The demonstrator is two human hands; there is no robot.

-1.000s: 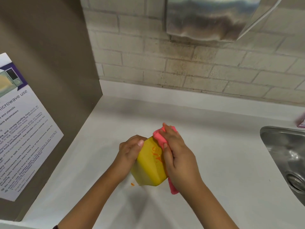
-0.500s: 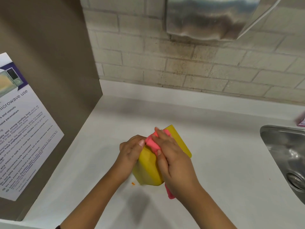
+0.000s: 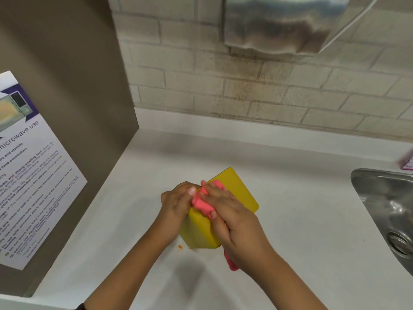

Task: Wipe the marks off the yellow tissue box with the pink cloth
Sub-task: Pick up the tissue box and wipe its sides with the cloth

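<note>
The yellow tissue box (image 3: pixel 201 233) is held tilted just above the white counter, in the middle of the head view. My left hand (image 3: pixel 176 204) grips its left side, thumb on the top edge. My right hand (image 3: pixel 232 218) presses the bunched pink cloth (image 3: pixel 201 203) against the box's upper near face; a tail of the cloth hangs out below my wrist. My hand and the cloth hide the face under them, and the part that shows has no marks. A tiny orange crumb (image 3: pixel 180 247) lies on the counter beside the box's lower corner.
The white counter (image 3: pixel 290 209) runs to a brick wall behind. A steel sink (image 3: pixel 388 211) is sunk in at the right, with a small pink packet (image 3: pixel 406 163) behind it. A brown side panel with a microwave notice (image 3: pixel 33 175) stands at the left. A steel dispenser (image 3: pixel 286 23) hangs overhead.
The cloth has slid left from the box's right edge across its face toward my left thumb. The orange marks seen a second ago are now covered or gone. The box has turned slightly.
</note>
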